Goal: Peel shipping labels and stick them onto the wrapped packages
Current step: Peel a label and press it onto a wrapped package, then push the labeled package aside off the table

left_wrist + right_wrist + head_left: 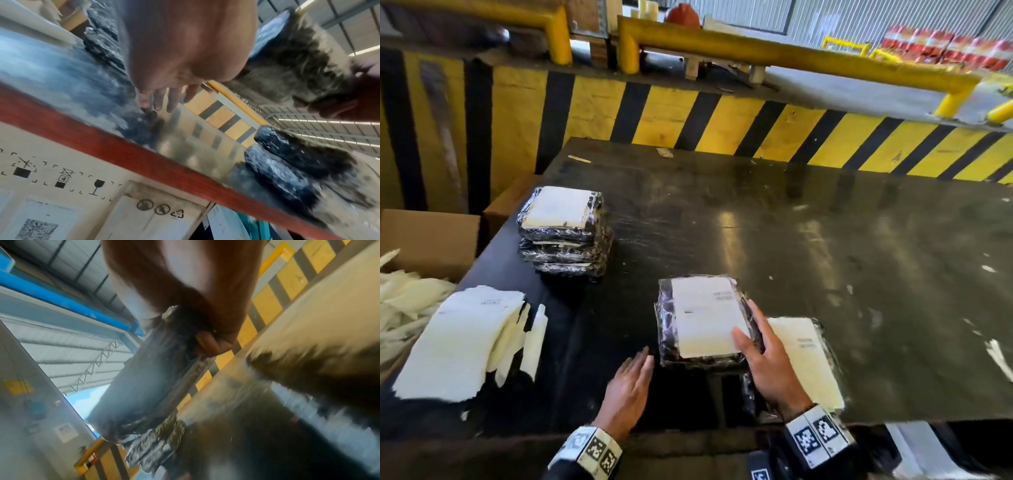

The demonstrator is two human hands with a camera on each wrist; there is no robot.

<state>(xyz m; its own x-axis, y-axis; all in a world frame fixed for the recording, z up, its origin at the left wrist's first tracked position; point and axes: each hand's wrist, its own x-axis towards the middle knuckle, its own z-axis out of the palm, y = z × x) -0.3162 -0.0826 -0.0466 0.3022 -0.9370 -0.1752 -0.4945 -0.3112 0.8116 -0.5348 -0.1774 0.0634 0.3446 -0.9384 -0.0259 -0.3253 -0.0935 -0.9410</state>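
The right hand (767,363) grips a wrapped package (705,322) at its near right corner: the thumb lies on the white label (705,315) stuck to the top face, and the fingers curl around the right edge and underside, as the right wrist view confirms with a fingertip (207,344) pressed into the plastic wrap. The package is held off the dark table (825,257), its long axis running away from the hand toward the far side of the table with a slight tilt to the left; the label's long axis follows the same line, and its printed lines sit near the far right corner. The left hand (628,390) is open, fingers straight and together, palm down just above the table surface, just left of the held package and not touching it. Directly under and to the right of the right hand lies a second labelled package (808,359) flat on the table, long axis also pointing away from the person. Beyond the left hand, well apart, stands a stack of labelled packages (565,229). Left of the left hand lies a pile of label sheets (458,342) with torn backing strips (534,339) beside it, and a cardboard box (428,240) stands past the table's left edge.
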